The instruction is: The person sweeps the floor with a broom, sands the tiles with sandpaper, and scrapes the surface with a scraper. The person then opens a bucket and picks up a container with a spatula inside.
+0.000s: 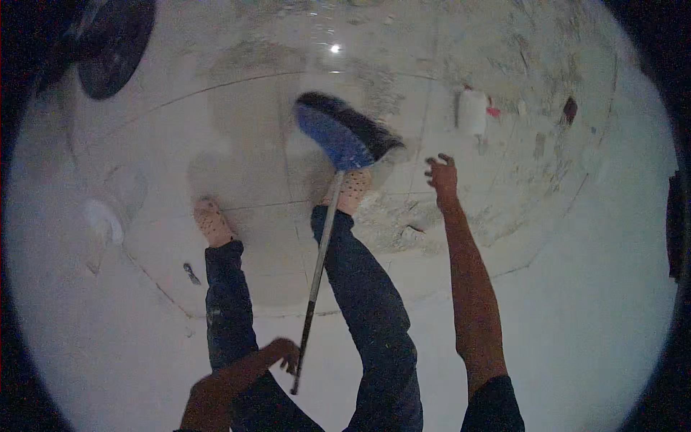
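I see from afar the blue-and-black broom [326, 234], its head [338, 137] just before the right shoe [354, 193]. Near the end of its handle [319, 266] is my left hand [287, 353], whose grip I cannot tell; the fingers of my right hand [443, 176] are released, slightly bent, above the floor [277, 252].

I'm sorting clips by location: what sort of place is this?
Probably an indoor room, perhaps under renovation or just uncleaned: large pale floor tiles smeared with greyish dirt, what look like plain white walls at their edges, and a long-handled, black-bristled blue broom.
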`<state>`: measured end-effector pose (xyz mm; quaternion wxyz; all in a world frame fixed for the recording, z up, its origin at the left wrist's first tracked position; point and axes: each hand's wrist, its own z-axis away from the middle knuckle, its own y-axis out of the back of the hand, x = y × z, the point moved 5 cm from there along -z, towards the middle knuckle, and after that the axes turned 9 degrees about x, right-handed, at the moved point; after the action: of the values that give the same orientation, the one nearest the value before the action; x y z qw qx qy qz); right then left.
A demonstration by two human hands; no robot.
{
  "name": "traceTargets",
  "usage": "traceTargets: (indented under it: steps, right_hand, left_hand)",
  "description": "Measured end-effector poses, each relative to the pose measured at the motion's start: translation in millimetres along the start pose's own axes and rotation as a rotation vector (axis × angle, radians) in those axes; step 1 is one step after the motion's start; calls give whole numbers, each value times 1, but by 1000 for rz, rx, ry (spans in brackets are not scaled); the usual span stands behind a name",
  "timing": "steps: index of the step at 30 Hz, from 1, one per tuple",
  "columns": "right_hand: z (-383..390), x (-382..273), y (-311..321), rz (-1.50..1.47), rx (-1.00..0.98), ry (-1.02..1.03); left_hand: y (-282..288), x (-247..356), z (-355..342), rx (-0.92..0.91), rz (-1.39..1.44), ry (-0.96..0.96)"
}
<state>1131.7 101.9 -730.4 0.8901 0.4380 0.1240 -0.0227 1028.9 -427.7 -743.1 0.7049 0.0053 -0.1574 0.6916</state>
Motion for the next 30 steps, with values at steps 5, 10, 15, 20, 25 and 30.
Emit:
traceTargets:
  steps: [5, 10, 15, 20, 25, 30]
  right_hand:
    - [-68, 2, -4, -820, -30, -501]
    - [-128, 17, 6, -1067, 117, -481]
    - [-113, -7, 25, -1201, 284, -420]
    - [-37, -87, 69, -272, 671, 507]
    - [117, -211, 26, -78, 80, 652]
    - [254, -327, -31, -1, -322, 940]
  left_hand:
    - [-55, 62, 89, 148, 464, 280]
    - [-232, 109, 106, -183, 610, -227]
    - [-228, 115, 91, -98, 435, -210]
    - [-96, 165, 82, 727, 212, -109]
    - [73, 265, 138, 1176, -108, -399]
    - [181, 227, 183, 1411, -209, -624]
